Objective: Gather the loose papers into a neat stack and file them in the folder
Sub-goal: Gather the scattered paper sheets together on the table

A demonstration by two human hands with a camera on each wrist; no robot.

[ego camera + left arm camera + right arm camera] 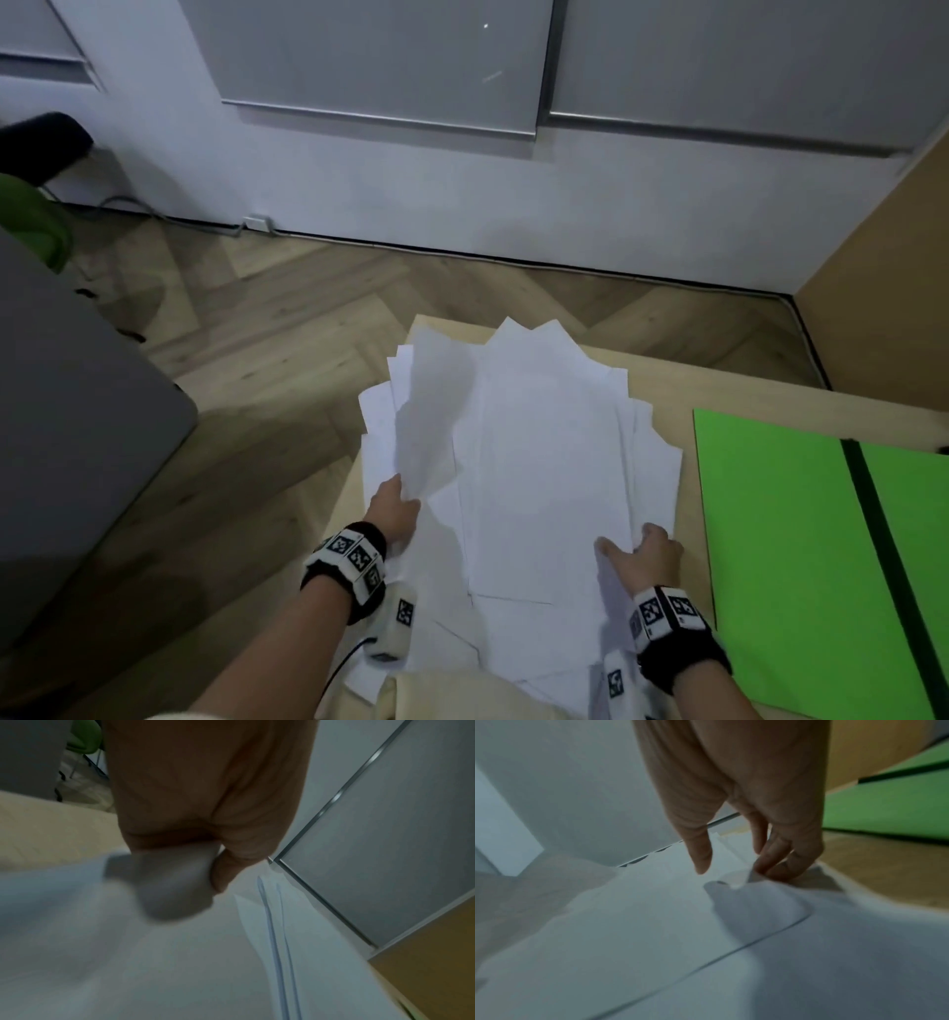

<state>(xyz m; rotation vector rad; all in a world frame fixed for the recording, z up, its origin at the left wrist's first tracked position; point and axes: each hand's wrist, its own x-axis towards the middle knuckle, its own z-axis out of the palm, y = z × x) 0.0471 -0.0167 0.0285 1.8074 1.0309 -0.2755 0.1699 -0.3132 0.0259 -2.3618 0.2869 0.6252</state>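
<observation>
A loose fan of white papers [539, 462] covers the left part of a light wooden table [744, 390]. My left hand [405, 493] grips several sheets at the pile's left side and holds them raised. In the left wrist view that hand [213, 870] has its thumb on top of the papers [180, 943] and its fingers hidden behind them. My right hand [631, 545] is at the pile's right edge. In the right wrist view this hand [731, 866] curls its fingers under a paper corner [736, 880], thumb above. An open green folder [785, 539] lies flat to the right, also visible as the green folder [885, 807].
A grey block of furniture [77, 411] stands on the wooden floor to the left, with a green chair [25, 221] behind it. A white wall with grey panels [385, 61] is ahead. A wooden panel [883, 257] rises at the right.
</observation>
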